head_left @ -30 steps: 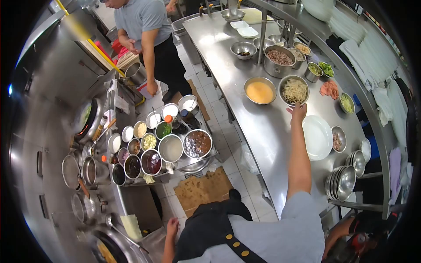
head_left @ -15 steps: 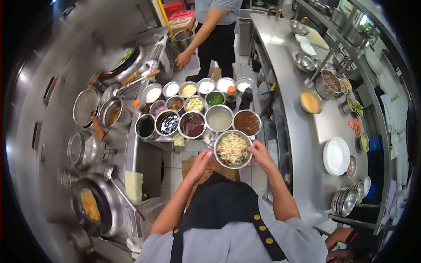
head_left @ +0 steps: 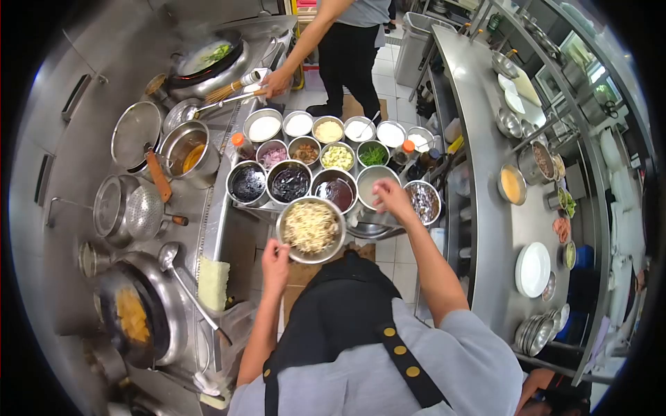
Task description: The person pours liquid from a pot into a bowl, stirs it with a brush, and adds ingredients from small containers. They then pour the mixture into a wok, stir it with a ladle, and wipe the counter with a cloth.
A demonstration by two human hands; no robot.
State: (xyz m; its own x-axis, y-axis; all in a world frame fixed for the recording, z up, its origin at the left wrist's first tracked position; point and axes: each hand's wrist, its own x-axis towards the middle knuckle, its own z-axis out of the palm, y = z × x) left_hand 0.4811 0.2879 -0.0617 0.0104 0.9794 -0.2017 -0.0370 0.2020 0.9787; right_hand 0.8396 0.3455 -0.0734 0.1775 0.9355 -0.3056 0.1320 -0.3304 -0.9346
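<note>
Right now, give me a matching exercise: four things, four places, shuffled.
Things:
1. sprout bowl
2. right hand
3. large white plate
4. golden pieces

Places:
A. on the steel counter
B. inside the dark wok, lower left
C. in the left hand
D. by the pot of pale liquid

Pairs: 1-C, 2-D, 3-A, 4-B

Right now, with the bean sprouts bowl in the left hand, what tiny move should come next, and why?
I'd probably move the steel bowl of bean sprouts slightly left, toward the lower wok with yellow food. The left hand holds the bowl by its edge, that wok is on the same side, and the right hand is off the bowl.
</note>
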